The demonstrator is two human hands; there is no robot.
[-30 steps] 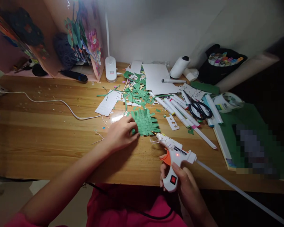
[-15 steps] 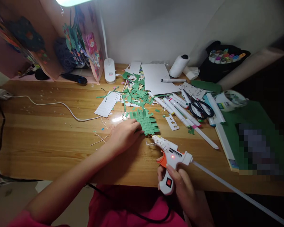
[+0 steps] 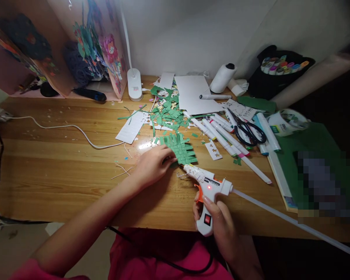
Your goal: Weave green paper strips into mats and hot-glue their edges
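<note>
A mat woven from green paper strips [image 3: 181, 149] lies on the wooden desk [image 3: 61, 171]. My left hand [image 3: 151, 165] rests on its near left edge, fingertips pinched on the strips. My right hand [image 3: 217, 223] is wrapped round the grip of a white hot glue gun [image 3: 205, 186] with an orange trigger and a lit red light. The gun's nozzle touches the mat's near edge, right beside my left fingertips. A long glue stick [image 3: 294, 223] juts out of the gun's back toward the right.
Green paper scraps [image 3: 166, 111], white sheets [image 3: 192, 95], several white markers [image 3: 224, 136] and black scissors [image 3: 247, 132] lie behind the mat. A green board [image 3: 309, 144] sits at the right, a lamp base [image 3: 134, 83] and a white cable [image 3: 64, 126] at the left.
The glue gun has moved left and forward, so its nozzle now meets the mat's near edge. My left hand stays on the mat, with its fingers drawn in closer.
</note>
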